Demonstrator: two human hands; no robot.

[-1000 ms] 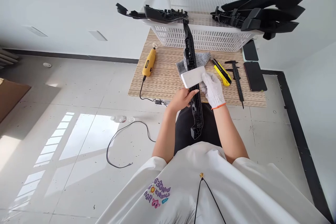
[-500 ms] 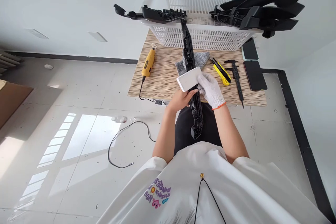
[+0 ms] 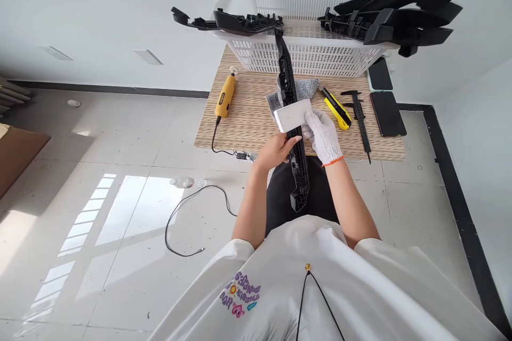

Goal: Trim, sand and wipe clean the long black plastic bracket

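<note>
Right now we have a long black part (image 3: pixel 299 165) running from the far side to the near side across the middle of the scene, its near end above our dark-clothed lap and its far end in front of the white basket (image 3: pixel 320 61); we cannot tell whether that end touches the basket. Our bare left hand (image 3: pixel 275 151) grips the part from the left, thumb laid across its top, the other fingers mostly hidden. Our right hand (image 3: pixel 324 136), in a white glove with an orange cuff edge, pinches the right end of a flat white block (image 3: pixel 293 115) between thumb and fingers. The block lies crosswise over the part, just beyond the left thumb – whether it presses on it, we cannot tell.

Beyond the block, a grey cloth (image 3: pixel 307 88) lies crumpled on the table (image 3: pixel 250 128), partly behind the part. To the left we see a yellow corded tool (image 3: pixel 225 97); to the right, a yellow-and-black knife (image 3: pixel 336 109), a dark caliper (image 3: pixel 360 117) and two phones (image 3: pixel 388 113), one beyond the other. More black pieces (image 3: pixel 400 32) lean over the basket's rim, left and right.
</note>
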